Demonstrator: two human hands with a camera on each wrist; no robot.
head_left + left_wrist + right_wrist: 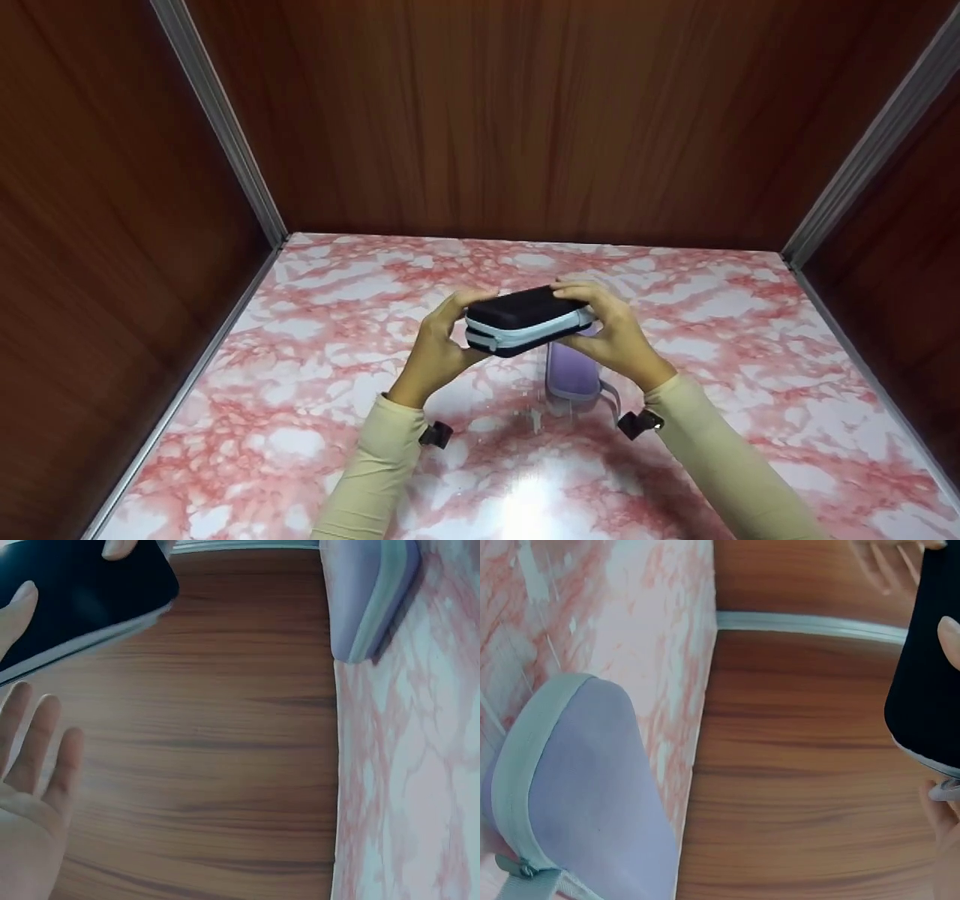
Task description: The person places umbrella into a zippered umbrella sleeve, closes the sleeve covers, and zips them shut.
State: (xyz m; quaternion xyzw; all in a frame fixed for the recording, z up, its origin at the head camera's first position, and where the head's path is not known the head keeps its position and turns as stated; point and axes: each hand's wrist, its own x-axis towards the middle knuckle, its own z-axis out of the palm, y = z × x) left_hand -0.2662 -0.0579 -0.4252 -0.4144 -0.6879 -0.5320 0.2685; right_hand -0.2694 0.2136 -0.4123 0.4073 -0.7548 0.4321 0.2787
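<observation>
Both hands hold a black zip case (525,307) with a pale blue zip band above the table. In the head view, my left hand (441,349) grips its left end between thumb and fingers. At the other end, my right hand (619,337) has fingers on top and the thumb underneath. The left wrist view shows the case's dark face (90,600) with a thumb pressed on it, while several left fingers (64,765) extend away from it. Below and behind the right hand, a purple zip case (574,373) with a grey band lies on the table, partly hidden.
The table (300,390) has a red and white marbled top. Brown wood-grain panels (525,120) stand at the back and both sides, joined by metal corner strips (225,127). A grey strap (611,397) loops from the purple case's right side.
</observation>
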